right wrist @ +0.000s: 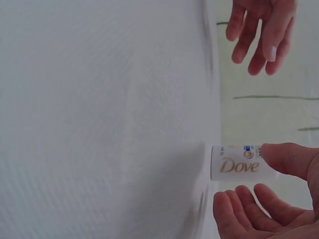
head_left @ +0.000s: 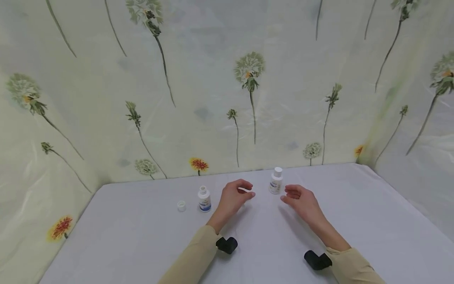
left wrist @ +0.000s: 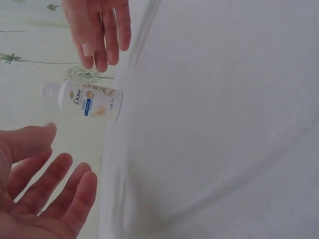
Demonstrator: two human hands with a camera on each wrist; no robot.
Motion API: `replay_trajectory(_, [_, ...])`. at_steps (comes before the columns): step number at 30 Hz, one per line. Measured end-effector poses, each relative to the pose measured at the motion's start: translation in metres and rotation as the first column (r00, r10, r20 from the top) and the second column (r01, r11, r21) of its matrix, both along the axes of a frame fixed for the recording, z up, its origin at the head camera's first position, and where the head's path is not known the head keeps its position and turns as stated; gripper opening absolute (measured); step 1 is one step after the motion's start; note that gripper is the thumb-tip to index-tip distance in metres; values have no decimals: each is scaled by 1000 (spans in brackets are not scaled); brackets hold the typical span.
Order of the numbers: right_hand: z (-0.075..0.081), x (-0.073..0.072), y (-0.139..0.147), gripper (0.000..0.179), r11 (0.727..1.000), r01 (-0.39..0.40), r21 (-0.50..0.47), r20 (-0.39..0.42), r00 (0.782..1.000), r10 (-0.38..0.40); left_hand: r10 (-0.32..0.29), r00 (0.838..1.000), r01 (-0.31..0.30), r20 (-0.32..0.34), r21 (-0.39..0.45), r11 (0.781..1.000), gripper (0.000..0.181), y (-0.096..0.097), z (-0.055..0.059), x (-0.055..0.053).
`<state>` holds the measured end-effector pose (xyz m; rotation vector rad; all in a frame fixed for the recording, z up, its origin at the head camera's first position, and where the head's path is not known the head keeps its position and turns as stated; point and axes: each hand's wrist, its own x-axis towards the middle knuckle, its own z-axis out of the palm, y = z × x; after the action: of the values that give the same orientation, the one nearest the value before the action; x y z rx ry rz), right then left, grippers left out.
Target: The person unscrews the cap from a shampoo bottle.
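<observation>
Head view first: the capped bottle stands upright on the far part of the white bench. The right hand hovers just beside it on the right, grip apart, fingers softly bent. The left hand hangs to the bottle's left, grip apart too, thumb away from the fingers. Farther left, 1 uncapped bottle stands upright, and the white cap sits just left of it.

Over to the left wrist view: the capped bottle shows between the 2 hands, Dove label facing us.

And the right wrist view: the right thumb overlaps the bottle's upper part, fingers spread from it.
</observation>
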<state>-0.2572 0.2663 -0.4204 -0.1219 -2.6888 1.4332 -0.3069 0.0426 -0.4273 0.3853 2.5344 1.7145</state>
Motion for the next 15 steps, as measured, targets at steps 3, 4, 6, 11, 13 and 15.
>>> replay_trajectory(3, [-1, -3, 1, 50, 1000, -3, -5, -4, 1000, 3, 12, 1000, -12, 0, 10, 1000, 25, 5, 0, -3])
replay_trajectory(4, [-1, -5, 1, 50, 1000, -2, -8, -4, 1000, 2, 15, 1000, -15, -1, 12, 1000, 25, 7, 0, -4])
replay_trajectory(6, [-2, -7, 1, 51, 1000, -1, -9, 4, 1000, 2, 17, 1000, -17, -4, 16, 1000, 25, 11, 0, -6])
replay_trajectory(11, [-2, -12, 2, 54, 1000, -3, -15, 25, 1000, 3, 28, 1000, -28, -1, 20, 999, 25, 19, 1, -11])
replay_trajectory(13, [-2, -14, 2, 55, 1000, -7, -16, 33, 999, 7, 32, 999, -32, 5, 20, 999, 25, 22, 2, -13])
replay_trajectory(15, [-2, -16, 3, 56, 1000, -12, -13, 38, 999, 12, 32, 999, -32, 9, 21, 999, 25, 24, 1, -14])
